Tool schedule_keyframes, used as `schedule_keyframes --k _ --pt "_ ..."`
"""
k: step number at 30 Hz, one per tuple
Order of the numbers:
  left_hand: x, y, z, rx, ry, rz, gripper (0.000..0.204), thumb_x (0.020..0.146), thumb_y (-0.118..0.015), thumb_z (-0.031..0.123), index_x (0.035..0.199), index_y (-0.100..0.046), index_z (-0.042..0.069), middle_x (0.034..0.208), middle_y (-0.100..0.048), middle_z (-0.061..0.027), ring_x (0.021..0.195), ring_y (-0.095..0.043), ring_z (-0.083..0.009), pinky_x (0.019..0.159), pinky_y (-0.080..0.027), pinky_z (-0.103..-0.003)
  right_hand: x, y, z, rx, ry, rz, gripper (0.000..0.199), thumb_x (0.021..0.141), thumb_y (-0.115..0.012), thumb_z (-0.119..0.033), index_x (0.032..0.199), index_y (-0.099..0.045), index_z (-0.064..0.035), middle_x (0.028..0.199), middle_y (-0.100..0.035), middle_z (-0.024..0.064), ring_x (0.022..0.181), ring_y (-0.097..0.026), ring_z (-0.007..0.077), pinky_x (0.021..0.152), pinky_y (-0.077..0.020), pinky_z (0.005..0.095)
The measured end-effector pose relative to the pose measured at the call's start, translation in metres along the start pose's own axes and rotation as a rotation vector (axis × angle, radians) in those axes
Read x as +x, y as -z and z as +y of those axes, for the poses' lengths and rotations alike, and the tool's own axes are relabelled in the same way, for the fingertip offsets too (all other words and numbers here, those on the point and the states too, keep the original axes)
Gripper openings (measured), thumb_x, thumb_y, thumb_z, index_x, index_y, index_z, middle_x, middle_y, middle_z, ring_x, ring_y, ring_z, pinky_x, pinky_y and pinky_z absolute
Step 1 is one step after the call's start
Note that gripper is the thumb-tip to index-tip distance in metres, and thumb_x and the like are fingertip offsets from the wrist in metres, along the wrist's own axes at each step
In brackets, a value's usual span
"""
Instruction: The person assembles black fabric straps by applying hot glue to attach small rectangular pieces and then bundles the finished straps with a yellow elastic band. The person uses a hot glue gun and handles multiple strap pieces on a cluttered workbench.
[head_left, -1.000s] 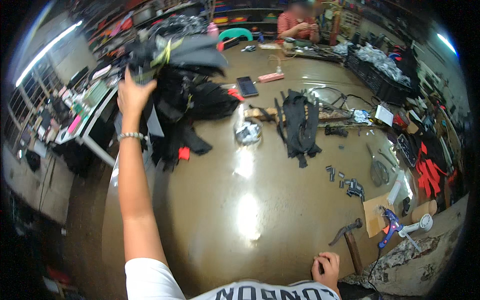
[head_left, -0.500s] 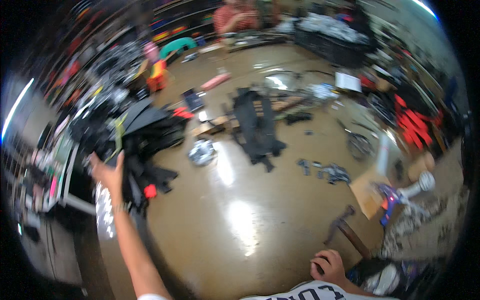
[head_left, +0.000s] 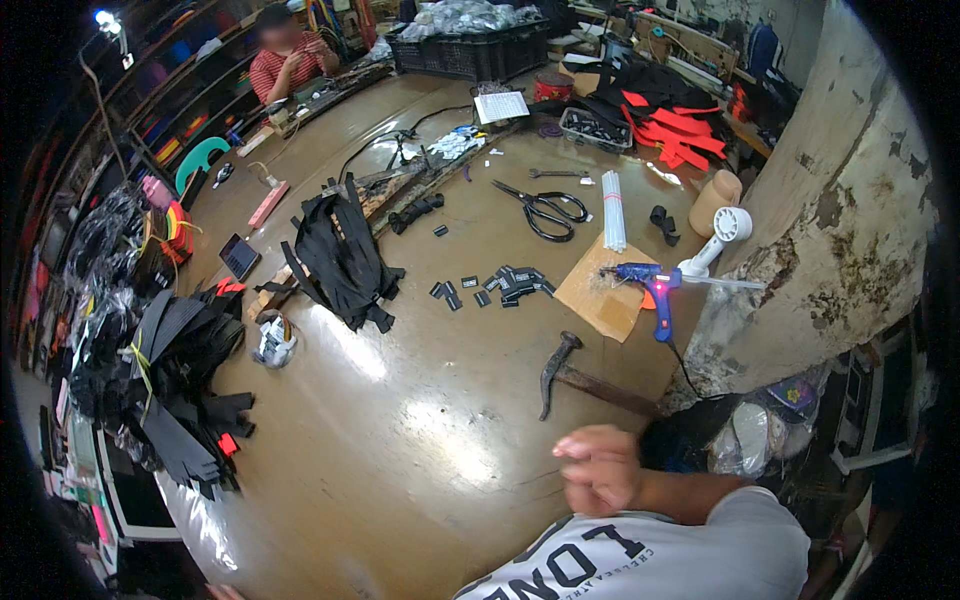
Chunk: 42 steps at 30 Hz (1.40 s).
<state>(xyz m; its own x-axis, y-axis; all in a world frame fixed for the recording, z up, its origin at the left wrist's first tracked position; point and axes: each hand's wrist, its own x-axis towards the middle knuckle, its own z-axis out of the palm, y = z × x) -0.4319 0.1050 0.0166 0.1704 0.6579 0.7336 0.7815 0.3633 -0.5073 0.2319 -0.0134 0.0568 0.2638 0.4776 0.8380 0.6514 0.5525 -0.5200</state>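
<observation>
My right hand point(head_left: 598, 470) hovers blurred just above my white printed shirt point(head_left: 640, 555), fingers curled in with nothing seen in them. It is nearest to a hammer point(head_left: 560, 372) lying on the shiny brown work surface point(head_left: 400, 440). My left hand is out of sight. A bundle of black straps tied with a yellow band point(head_left: 175, 375) lies at the left edge. Another black strap piece point(head_left: 340, 255) rests in the middle, with several small black cut pieces point(head_left: 500, 285) to its right.
A blue glue gun point(head_left: 650, 285) lies on cardboard point(head_left: 598, 292), near white glue sticks point(head_left: 612, 208), scissors point(head_left: 545, 210) and a white hand fan point(head_left: 722, 232). A rough concrete pillar point(head_left: 840, 230) stands at the right. Another person in a striped shirt point(head_left: 285, 55) sits far back.
My left arm, stretched out to the black strap bundle at the left, has dropped out of view; the bundle lies on the surface. My head turned right, and my right hand lifted slightly.
</observation>
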Motion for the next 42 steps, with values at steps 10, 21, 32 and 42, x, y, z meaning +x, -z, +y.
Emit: schedule_keyframes --k 10,21,32,42 --pt "-0.059 -0.027 -0.018 -0.428 0.621 -0.646 0.054 0.100 -0.045 0.040 0.133 -0.053 -0.002 0.140 -0.049 -0.0242 0.127 -0.047 -0.0401 0.109 -0.035 -0.044 0.166 -0.061 -0.025 -0.035 1.012 0.418 0.038 0.088 -0.057 -0.018 0.123 -0.057 -0.0008 0.132 -0.048 0.0173 0.115 -0.050 0.0333 0.096 -0.0430 0.0458" --pt "-0.040 0.067 0.025 -0.561 0.707 -0.668 0.052 0.101 -0.044 0.034 0.134 -0.051 -0.005 0.138 -0.050 -0.0254 0.128 -0.047 -0.0391 0.109 -0.036 -0.044 0.281 0.170 0.474 -1.136 -0.978 -0.119 0.053 0.086 -0.051 -0.035 0.131 -0.058 -0.0089 0.157 -0.021 0.0215 0.144 -0.006 0.0498 0.108 -0.0175 0.0717" --pt "-0.049 0.048 0.030 -0.252 0.756 -0.858 0.049 0.101 -0.037 0.031 0.136 -0.050 -0.001 0.135 -0.053 -0.0243 0.123 -0.051 -0.0416 0.105 -0.041 -0.049 0.271 0.264 0.648 -0.995 -1.067 -0.184 0.058 0.095 -0.040 -0.049 0.092 -0.070 0.0005 0.100 -0.065 0.0245 0.096 -0.064 0.0374 0.082 -0.0492 0.0463" --pt "-0.055 0.006 0.034 -0.601 0.700 0.104 0.048 0.097 -0.053 0.033 0.135 -0.053 0.004 0.132 -0.057 -0.0215 0.120 -0.055 -0.0396 0.103 -0.042 -0.052 0.490 0.328 0.408 -0.505 -0.546 0.277 0.025 0.088 -0.053 -0.025 0.080 -0.060 -0.0033 0.075 -0.053 0.0085 0.072 -0.049 0.0192 0.063 -0.0378 0.0421"
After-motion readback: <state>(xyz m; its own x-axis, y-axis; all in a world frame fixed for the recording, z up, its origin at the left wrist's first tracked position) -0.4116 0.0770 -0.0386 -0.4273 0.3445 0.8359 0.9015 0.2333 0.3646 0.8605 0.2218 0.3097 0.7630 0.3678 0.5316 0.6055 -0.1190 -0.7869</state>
